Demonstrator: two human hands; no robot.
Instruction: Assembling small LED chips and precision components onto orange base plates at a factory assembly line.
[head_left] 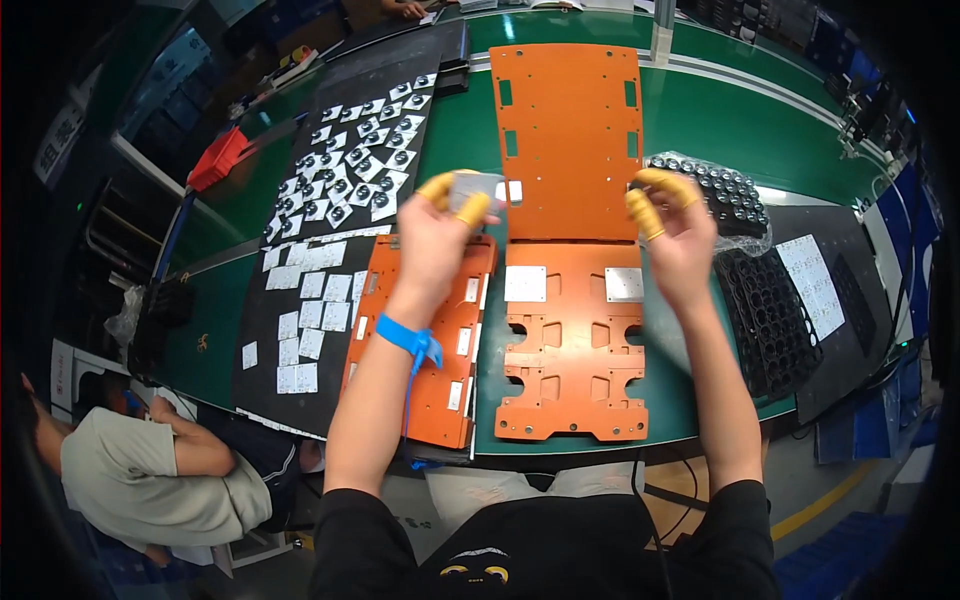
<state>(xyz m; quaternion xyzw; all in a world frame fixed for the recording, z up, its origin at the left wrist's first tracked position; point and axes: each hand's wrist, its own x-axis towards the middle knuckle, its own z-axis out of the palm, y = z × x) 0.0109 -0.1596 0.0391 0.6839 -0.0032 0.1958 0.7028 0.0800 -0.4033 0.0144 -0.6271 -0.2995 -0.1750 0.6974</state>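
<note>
my left hand (432, 232) pinches a small grey plate (478, 187); my right hand (680, 235) empty, fingers parted | orange board (570, 340) lies between and below both hands; long axis runs away from me

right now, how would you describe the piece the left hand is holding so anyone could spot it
Start at the long green table and find the tall orange plate at its middle. At that plate's lower left corner, the left hand pinches a small square grey sheet between yellow-capped fingertips. Unlike other squares, it is lifted.
</note>
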